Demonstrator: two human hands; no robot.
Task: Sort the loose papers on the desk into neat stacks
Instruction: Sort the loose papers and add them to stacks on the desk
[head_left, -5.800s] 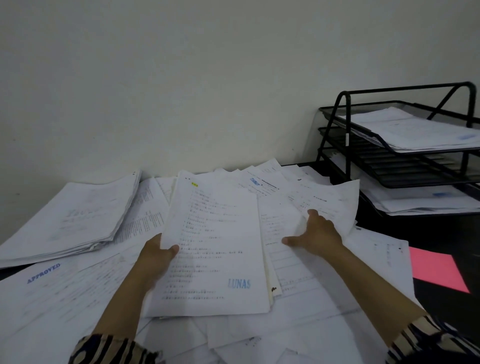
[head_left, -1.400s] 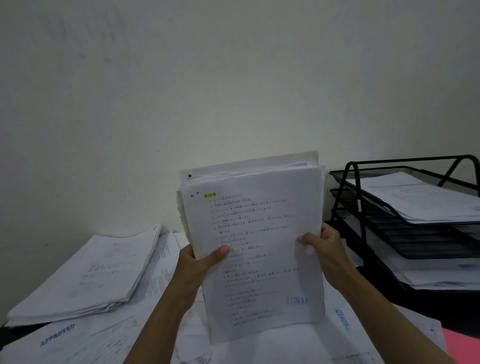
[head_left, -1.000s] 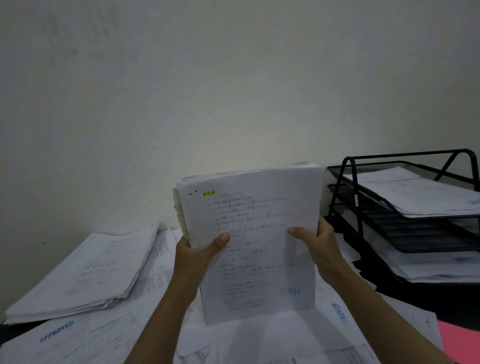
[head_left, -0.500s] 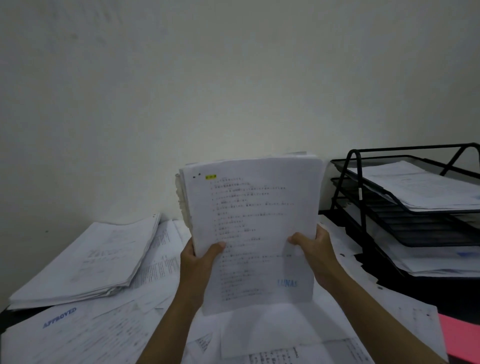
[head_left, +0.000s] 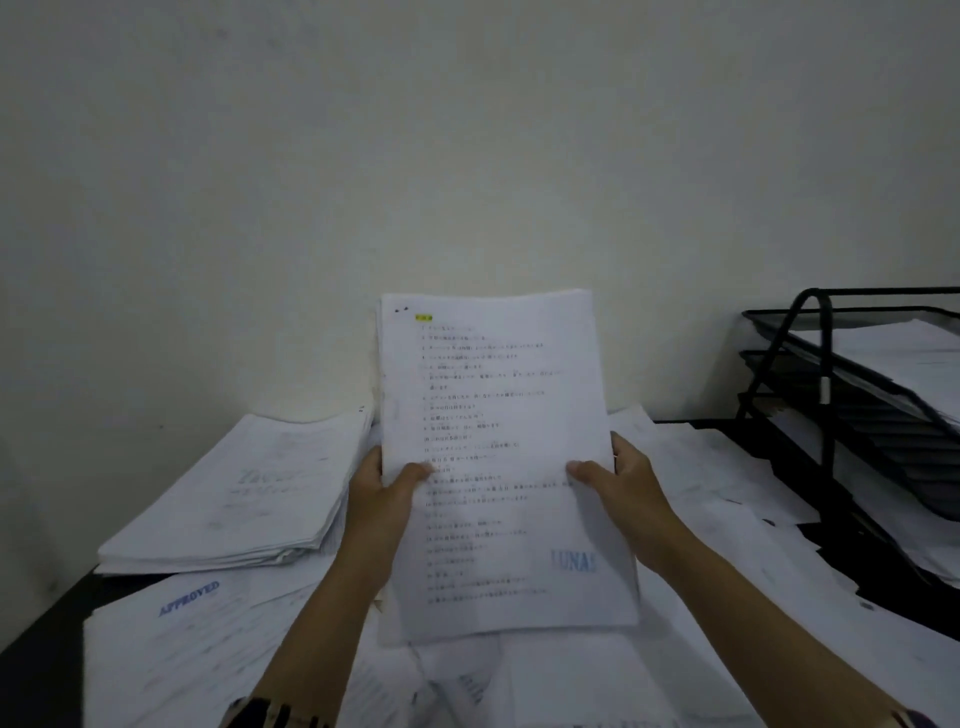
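I hold a thick bundle of printed papers upright over the desk, its top sheet showing lines of text, a yellow mark at the top and a blue "LUNAS" stamp at the lower right. My left hand grips its left edge, thumb on the front. My right hand grips the right edge the same way. Loose sheets lie scattered on the desk under and around the bundle. A stack of papers lies at the left.
A sheet stamped "APPROVED" lies at the front left. A black wire letter tray with several tiers holding papers stands at the right. A plain wall rises right behind the desk. The dark desk edge shows at the far left.
Both hands gathered sheets lying on the desk into one bundle and raised it upright. Over the last second the bundle's edges have evened out and it has sunk slightly toward the desk.
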